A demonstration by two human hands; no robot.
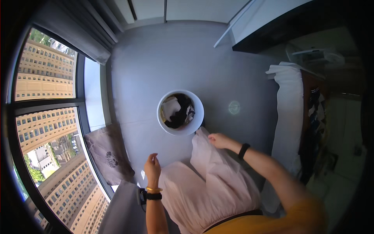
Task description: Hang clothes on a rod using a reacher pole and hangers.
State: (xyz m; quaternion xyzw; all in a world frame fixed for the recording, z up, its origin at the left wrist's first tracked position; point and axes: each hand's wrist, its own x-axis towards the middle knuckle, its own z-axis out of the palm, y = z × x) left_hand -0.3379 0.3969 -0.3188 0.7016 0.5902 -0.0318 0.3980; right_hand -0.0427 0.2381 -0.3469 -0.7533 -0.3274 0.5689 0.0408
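Note:
A round white bin (pixel 199 117) stands on the grey floor in front of me, with crumpled black, white and patterned cloth (pixel 177 111) inside. My right hand (pixel 217 140) is just below and to the right of the bin, beside the knee of my pale pink trousers (pixel 213 181); its fingers are curled, and whether they pinch anything cannot be told. My left hand (pixel 152 165) hovers over the floor left of my legs, fingers bent together and nothing seen in them. Neither hand touches the bin.
Large windows (pixel 46 125) run along the left, with a grey curtain (pixel 87 26) above. A brown printed cushion (pixel 109 155) lies by the window. On the right stands a surface with a white cloth (pixel 287 111) and dark textiles. A white pole (pixel 230 27) leans near the far wall.

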